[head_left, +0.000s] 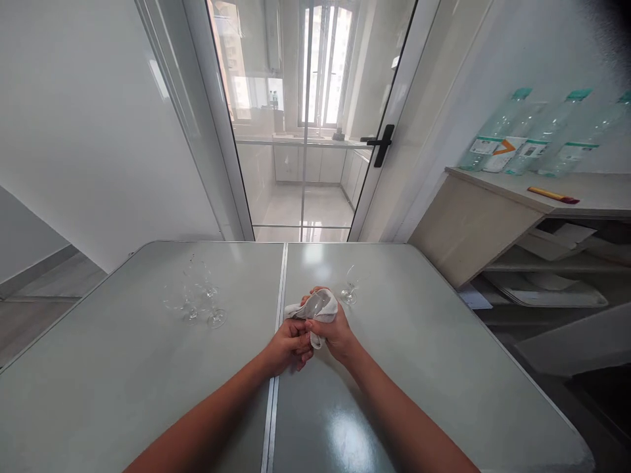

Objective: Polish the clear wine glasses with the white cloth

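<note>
Above the middle of the table, a clear stemmed glass point(315, 303) lies tilted in a white cloth point(329, 311). My right hand point(339, 334) is wrapped round the cloth and the bowl of the glass, its thumb on the near side. My left hand point(288, 344) is closed at the lower end of the glass, fingers curled; the stem and foot are mostly hidden by the hands. Just beyond my right hand, another stemmed glass point(350, 295) stands upright. Over on the left, several stemmed glasses point(217, 318) stand close together, hard to separate against the tabletop.
A grey-green table point(148, 387) with a metal seam down its middle spans the view. Behind it is a glazed door point(303, 141) with a black handle point(383, 146). On the right, a shelf unit point(493, 197) bears several plastic bottles point(530, 154) and a yellow-and-red stick-like item point(552, 195).
</note>
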Motion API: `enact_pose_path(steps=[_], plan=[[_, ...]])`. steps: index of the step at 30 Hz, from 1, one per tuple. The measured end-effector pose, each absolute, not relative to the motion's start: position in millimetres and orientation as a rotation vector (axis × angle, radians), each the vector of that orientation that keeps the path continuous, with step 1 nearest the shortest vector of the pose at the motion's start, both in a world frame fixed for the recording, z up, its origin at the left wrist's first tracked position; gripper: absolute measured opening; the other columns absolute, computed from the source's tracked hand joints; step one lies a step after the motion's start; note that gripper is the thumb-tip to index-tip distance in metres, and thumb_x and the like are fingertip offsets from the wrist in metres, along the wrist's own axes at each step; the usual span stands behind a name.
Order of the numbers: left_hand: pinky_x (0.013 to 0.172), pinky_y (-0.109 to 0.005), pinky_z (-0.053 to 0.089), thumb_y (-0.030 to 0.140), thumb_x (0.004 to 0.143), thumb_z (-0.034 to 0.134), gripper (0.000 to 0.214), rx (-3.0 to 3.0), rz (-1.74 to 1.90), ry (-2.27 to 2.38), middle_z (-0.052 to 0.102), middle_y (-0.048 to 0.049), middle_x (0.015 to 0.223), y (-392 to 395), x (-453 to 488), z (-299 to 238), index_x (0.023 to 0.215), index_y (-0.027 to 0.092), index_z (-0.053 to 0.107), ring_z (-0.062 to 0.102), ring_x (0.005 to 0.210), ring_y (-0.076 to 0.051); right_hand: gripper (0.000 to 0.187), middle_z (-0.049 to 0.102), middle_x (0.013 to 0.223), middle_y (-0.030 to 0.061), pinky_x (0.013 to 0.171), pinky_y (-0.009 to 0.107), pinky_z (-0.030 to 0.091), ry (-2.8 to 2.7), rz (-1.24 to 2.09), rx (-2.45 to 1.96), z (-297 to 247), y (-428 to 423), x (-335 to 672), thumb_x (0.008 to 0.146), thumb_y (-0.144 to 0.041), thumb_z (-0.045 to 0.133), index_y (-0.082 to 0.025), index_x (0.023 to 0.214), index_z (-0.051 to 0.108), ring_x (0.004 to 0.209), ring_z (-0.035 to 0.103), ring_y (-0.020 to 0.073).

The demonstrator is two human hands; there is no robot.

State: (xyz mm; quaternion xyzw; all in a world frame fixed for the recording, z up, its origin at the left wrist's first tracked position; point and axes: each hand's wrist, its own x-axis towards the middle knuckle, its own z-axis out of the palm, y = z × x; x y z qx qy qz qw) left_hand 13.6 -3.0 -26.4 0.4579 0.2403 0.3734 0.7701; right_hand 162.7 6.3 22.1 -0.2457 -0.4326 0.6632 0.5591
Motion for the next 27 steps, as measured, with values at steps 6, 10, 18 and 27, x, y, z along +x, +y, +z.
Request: enact_pose_path(steps=[6,10,18,27], plan=[[0.028,-0.018,0.036,0.056,0.084,0.070,0.050,0.986,0.961,0.607,0.042,0.0038,0.048,1,15,-25,0.061,0.015,0.055,0.045,0.039,-0.009,0.062,0.069,0.098,0.0041,0.073,0.031,0.054,-1.132,1.400,-0.826,12,13,167,0.061,-0.032,0.091,-0.022,0.111,0.055,0.084,0.066,0.0206],[0.029,-0.018,0.034,0.055,0.085,0.069,0.049,1.033,1.099,0.739,0.046,0.0031,0.049,4,15,-25,0.061,0.014,0.057,0.044,0.039,-0.008,0.056,0.069,0.086,0.0012,0.061,0.028,0.052,-1.136,1.230,-0.994,4,10,163,0.066,-0.035,0.088,-0.020,0.112,0.061,0.070,0.063,0.0171],[0.044,-0.021,0.041,0.051,0.092,0.061,0.043,1.211,1.243,0.842,0.052,0.0026,0.052,3,11,-19,0.070,0.015,0.060,0.049,0.044,-0.009,0.048,0.072,0.078,0.0059,0.057,0.032,0.054,-0.939,1.350,-0.864,-4,7,150,0.087,-0.061,0.064,-0.018,0.109,0.067,0.063,0.065,0.0205],[0.050,-0.022,0.037,0.046,0.096,0.056,0.040,1.612,1.130,0.993,0.053,0.0024,0.052,0,3,-18,0.069,0.017,0.059,0.047,0.047,-0.010,0.061,0.061,0.132,0.0122,0.098,0.044,0.049,-1.176,0.774,-0.901,14,9,173,0.094,-0.069,0.047,-0.027,0.137,0.060,0.119,0.058,0.0279]])
